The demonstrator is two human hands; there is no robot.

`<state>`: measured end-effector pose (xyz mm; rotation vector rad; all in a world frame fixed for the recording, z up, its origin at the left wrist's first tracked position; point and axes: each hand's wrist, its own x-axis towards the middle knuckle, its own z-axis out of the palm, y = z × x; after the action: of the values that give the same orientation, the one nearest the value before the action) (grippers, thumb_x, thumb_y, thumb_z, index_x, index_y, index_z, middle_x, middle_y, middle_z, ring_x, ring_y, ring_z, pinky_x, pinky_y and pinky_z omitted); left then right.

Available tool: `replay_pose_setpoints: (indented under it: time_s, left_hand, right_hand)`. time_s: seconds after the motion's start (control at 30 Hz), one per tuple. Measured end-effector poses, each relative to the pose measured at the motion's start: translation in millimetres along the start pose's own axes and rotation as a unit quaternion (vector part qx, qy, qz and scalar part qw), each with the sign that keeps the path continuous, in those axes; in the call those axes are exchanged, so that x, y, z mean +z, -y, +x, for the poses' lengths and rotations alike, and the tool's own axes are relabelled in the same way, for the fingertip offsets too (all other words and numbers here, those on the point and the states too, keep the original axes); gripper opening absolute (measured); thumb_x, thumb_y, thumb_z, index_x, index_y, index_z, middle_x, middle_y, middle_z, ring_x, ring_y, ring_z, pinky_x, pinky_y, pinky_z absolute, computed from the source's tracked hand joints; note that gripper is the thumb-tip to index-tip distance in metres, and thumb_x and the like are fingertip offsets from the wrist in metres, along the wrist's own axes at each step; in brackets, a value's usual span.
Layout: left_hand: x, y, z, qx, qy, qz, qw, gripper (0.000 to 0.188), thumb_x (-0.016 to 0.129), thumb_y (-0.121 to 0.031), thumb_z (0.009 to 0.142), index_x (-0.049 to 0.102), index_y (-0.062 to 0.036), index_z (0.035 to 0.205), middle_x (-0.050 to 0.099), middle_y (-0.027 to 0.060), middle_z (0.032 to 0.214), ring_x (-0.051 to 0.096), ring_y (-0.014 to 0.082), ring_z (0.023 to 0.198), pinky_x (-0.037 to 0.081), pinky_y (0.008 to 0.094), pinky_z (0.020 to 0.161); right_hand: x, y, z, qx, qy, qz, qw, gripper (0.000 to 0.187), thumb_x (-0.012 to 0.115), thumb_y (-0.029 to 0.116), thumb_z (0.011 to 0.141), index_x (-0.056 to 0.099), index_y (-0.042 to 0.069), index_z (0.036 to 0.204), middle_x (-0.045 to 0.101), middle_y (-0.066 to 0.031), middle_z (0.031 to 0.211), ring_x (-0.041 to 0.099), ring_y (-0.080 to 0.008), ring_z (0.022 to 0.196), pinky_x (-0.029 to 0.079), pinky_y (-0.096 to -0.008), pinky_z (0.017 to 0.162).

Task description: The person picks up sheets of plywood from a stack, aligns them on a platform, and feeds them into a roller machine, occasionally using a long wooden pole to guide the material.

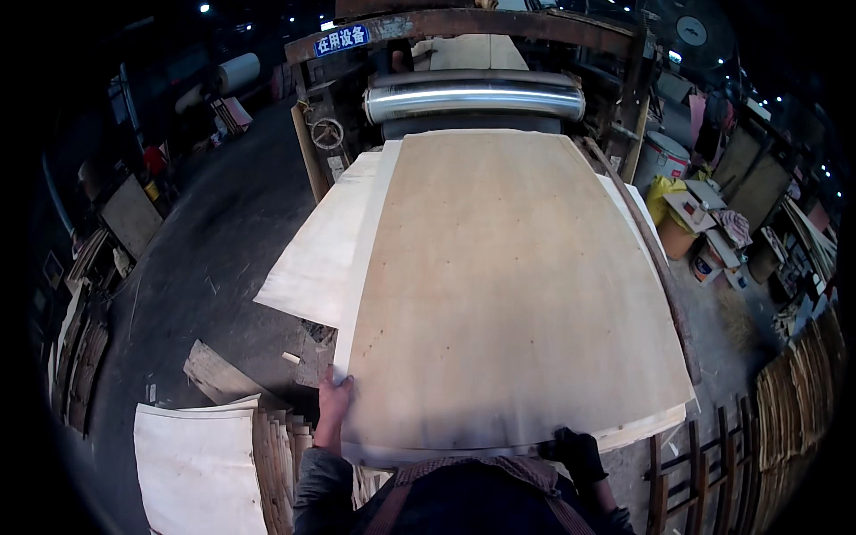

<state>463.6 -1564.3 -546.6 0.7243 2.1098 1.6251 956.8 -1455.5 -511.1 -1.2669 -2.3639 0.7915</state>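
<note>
A large tan wood veneer sheet [499, 267] lies in front of me on a stack of paler sheets, its far end close to a shiny metal roller [473, 102]. My left hand [333, 401], bare, grips the near left edge, with the thumb over the top and the other fingers partly hidden. At the near edge, right of my body, my right hand [577, 453] in a black glove is closed over the sheet's rim; its fingers are dark and hard to make out. A whiter sheet [316, 250] sticks out from under the left side.
A rusty machine frame [464, 31] with a handwheel [327, 134] surrounds the roller. Stacked veneer [196, 468] stands at near left, beside a loose board [223, 374]. A long bar [646, 232] runs along the sheet's right side. Wooden racks [700, 473] and buckets [678, 236] are on the right.
</note>
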Motion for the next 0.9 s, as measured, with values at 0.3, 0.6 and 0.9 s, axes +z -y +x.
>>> replay_pose_setpoints:
  time_s: [0.3, 0.6, 0.9]
  left_hand:
    - [-19, 3, 4, 0.043, -0.037, 0.207, 0.977, 0.05, 0.062, -0.017, 0.074, 0.046, 0.0023, 0.117, 0.054, 0.0233, 0.109, 0.056, 0.0312, 0.095, 0.045, 0.0356, 0.081]
    - [48, -67, -40, 0.203, -0.018, 0.376, 0.904, 0.058, 0.065, -0.019, 0.07, 0.044, -0.0046, 0.123, 0.036, 0.0194, 0.131, 0.026, 0.037, 0.125, 0.021, 0.0522, 0.101]
    - [78, -53, -60, 0.231, 0.015, 0.395, 0.889, 0.051, 0.059, -0.026, 0.076, 0.047, -0.008, 0.122, 0.03, 0.0157, 0.137, 0.021, 0.0347, 0.128, 0.013, 0.0543, 0.103]
  right_hand:
    - [-11, 28, -8, 0.163, -0.011, 0.462, 0.871, 0.016, 0.062, 0.018, 0.078, 0.057, 0.004, 0.084, 0.065, -0.0055, 0.071, 0.064, -0.018, 0.068, 0.049, -0.0273, 0.059]
    - [-9, 13, -29, 0.217, 0.023, 0.59, 0.777, 0.032, 0.053, 0.024, 0.086, 0.056, -0.007, 0.087, 0.061, -0.0164, 0.071, 0.062, -0.023, 0.063, 0.051, -0.033, 0.061]
    - [-84, 27, -54, 0.153, -0.127, 0.515, 0.834, 0.033, 0.054, 0.022, 0.087, 0.053, -0.008, 0.101, 0.062, -0.0149, 0.076, 0.062, -0.022, 0.07, 0.051, -0.0326, 0.065]
